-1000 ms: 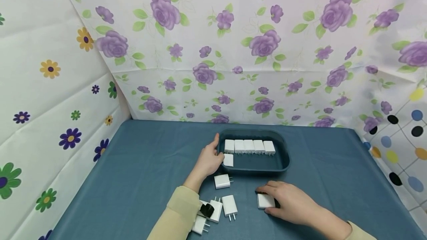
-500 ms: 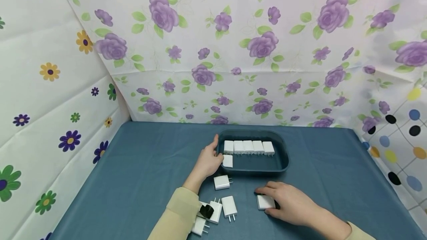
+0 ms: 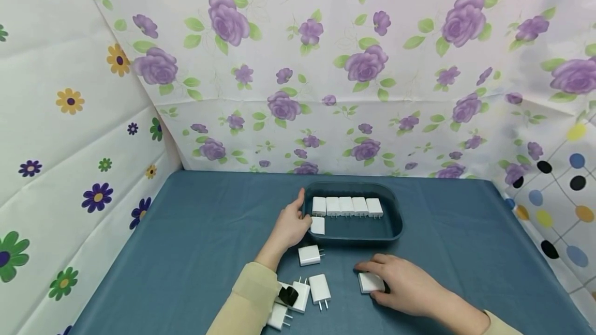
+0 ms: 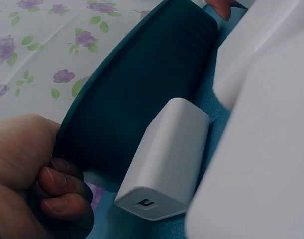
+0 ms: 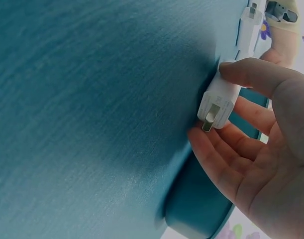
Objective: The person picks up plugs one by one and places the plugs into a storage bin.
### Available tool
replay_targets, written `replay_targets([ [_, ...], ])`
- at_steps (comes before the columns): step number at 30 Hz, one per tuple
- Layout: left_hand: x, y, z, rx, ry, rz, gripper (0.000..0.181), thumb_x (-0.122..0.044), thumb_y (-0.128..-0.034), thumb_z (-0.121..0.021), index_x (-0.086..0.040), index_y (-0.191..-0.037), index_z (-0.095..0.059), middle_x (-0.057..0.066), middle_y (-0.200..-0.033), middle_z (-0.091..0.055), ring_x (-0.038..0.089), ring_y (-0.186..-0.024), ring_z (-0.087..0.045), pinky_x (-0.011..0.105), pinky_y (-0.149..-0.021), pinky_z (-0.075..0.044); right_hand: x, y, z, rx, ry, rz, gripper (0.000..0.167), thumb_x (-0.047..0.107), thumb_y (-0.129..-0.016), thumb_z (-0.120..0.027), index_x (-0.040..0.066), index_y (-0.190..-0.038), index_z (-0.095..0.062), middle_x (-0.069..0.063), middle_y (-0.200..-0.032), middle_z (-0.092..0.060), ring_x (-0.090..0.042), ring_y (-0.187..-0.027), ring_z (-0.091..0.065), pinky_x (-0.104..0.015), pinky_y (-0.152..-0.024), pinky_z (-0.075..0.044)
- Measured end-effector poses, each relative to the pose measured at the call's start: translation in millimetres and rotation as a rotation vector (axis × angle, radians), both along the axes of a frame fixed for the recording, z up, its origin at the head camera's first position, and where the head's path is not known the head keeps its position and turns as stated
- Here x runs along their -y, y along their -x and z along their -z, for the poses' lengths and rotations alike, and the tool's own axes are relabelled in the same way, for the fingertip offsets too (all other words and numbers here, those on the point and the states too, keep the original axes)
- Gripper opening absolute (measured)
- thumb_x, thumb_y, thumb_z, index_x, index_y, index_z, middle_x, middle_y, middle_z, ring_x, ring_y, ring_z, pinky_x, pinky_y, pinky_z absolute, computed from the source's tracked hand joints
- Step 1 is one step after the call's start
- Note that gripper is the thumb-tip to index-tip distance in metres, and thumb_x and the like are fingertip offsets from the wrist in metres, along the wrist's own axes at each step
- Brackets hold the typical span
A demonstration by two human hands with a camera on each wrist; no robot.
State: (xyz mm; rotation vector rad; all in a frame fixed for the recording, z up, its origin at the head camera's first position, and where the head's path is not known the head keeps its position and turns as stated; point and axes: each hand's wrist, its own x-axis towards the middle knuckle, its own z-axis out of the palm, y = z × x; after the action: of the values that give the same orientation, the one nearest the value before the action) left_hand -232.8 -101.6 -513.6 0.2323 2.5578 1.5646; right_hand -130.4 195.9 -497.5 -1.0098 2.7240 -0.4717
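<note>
My left hand (image 3: 288, 225) grips the left end of a dark teal tray (image 3: 358, 242), its fingers curled under the rim in the left wrist view. Inside the tray, several white charger plugs (image 3: 345, 206) stand side by side along the far wall. One more charger plug (image 3: 318, 225) lies in front of them at the left. On the cloth in front of the tray, my right hand (image 3: 405, 280) pinches another white charger plug (image 3: 369, 283) between thumb and fingers. In the right wrist view, the prongs of that charger plug (image 5: 219, 102) point toward the fingertips.
Loose white charger plugs lie before the tray: one on its side (image 3: 309, 255), one with prongs toward me (image 3: 319, 288), and others partly behind the left sleeve (image 3: 251, 293). A blue cloth (image 3: 209, 231) covers the table. Patterned sheets (image 3: 326, 66) hang at the back and sides.
The head view has shifted very slightly. Both hands, the tray and the charger plugs keep practically the same places.
</note>
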Motion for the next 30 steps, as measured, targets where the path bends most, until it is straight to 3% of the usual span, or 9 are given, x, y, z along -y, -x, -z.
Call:
replay_targets([
  [7, 0.2, 0.3, 1.0, 0.005, -0.007, 0.004, 0.082, -0.007, -0.1001, -0.054, -0.015, -0.173, -0.018, -0.006, -0.055, -0.034, 0.012, -0.044, -0.027, 0.029, -0.049, -0.030, 5, 2.1, 2.1, 0.022, 0.032, 0.055, 0.047, 0.032, -0.095, -0.081, 0.027, -0.141, -0.071, 0.009, -0.116, -0.067, 0.000, -0.086, -0.056, -0.032, -0.071, -0.051],
  [11, 0.1, 0.4, 1.5, 0.002, -0.009, 0.003, 0.082, -0.007, -0.0998, -0.054, -0.016, -0.173, -0.018, -0.006, -0.055, -0.034, 0.012, -0.044, -0.026, 0.029, -0.048, -0.029, 10, 3.4, 1.6, 0.019, 0.102, 0.082, 0.043, 0.030, -0.095, -0.081, 0.023, -0.137, -0.072, 0.009, -0.117, -0.067, 0.000, -0.084, -0.055, -0.029, -0.070, -0.050],
  [13, 0.2, 0.3, 1.5, 0.002, -0.013, 0.003, 0.082, -0.007, -0.0996, -0.054, -0.016, -0.173, -0.018, -0.006, -0.055, -0.034, 0.012, -0.044, -0.026, 0.029, -0.048, -0.029, 14, 4.5, -0.1, 0.004, 0.167, 0.103, 0.042, 0.030, -0.095, -0.082, 0.022, -0.135, -0.073, 0.011, -0.117, -0.066, 0.000, -0.087, -0.057, -0.029, -0.072, -0.052],
  [18, 0.6, 0.5, 0.4, 0.003, -0.016, 0.010, 0.082, -0.007, -0.0997, -0.054, -0.017, -0.173, -0.018, -0.006, -0.055, -0.033, 0.012, -0.045, -0.026, 0.029, -0.049, -0.028, 27, 11.9, -8.8, 0.007, 0.437, 0.174, 0.044, 0.028, -0.095, -0.084, 0.020, -0.136, -0.070, 0.011, -0.116, -0.067, -0.005, -0.095, -0.064, -0.032, -0.076, -0.060],
  [20, 0.8, 0.8, 0.1, 0.001, -0.019, 0.013, 0.082, -0.006, -0.0996, -0.053, -0.016, -0.173, -0.018, -0.006, -0.055, -0.033, 0.012, -0.045, -0.026, 0.029, -0.049, -0.028, 33, 18.4, -12.7, 0.008, 0.542, 0.222, 0.046, 0.027, -0.094, -0.086, 0.018, -0.136, -0.069, 0.007, -0.113, -0.068, -0.009, -0.095, -0.067, -0.033, -0.077, -0.061],
  [24, 1.2, 1.6, -0.1, 0.001, -0.020, 0.011, 0.083, -0.005, -0.0993, -0.053, -0.015, -0.173, -0.018, -0.006, -0.055, -0.033, 0.012, -0.045, -0.026, 0.029, -0.049, -0.029, 46, 39.0, -16.4, 0.004, 0.641, 0.400, 0.048, 0.032, -0.094, -0.086, 0.018, -0.137, -0.068, 0.001, -0.115, -0.069, -0.014, -0.095, -0.067, -0.034, -0.080, -0.060],
  [27, 1.1, 1.8, 0.4, -0.001, -0.017, 0.008, 0.082, -0.006, -0.0995, -0.053, -0.014, -0.173, -0.018, -0.006, -0.055, -0.034, 0.012, -0.046, -0.027, 0.029, -0.049, -0.030, 53, 58.8, -12.4, 0.058, 0.621, 0.524, 0.051, 0.037, -0.095, -0.084, 0.020, -0.139, -0.067, -0.002, -0.117, -0.068, -0.015, -0.093, -0.066, -0.036, -0.079, -0.057],
  [30, 0.5, 1.5, 1.8, -0.007, -0.006, 0.009, 0.083, -0.006, -0.0989, -0.054, -0.013, -0.173, -0.018, -0.006, -0.055, -0.035, 0.012, -0.046, -0.028, 0.029, -0.049, -0.030, 59, 75.9, -4.6, 0.111, 0.547, 0.585, 0.052, 0.039, -0.093, -0.085, 0.019, -0.138, -0.068, -0.003, -0.110, -0.067, -0.017, -0.088, -0.064, -0.037, -0.075, -0.054],
])
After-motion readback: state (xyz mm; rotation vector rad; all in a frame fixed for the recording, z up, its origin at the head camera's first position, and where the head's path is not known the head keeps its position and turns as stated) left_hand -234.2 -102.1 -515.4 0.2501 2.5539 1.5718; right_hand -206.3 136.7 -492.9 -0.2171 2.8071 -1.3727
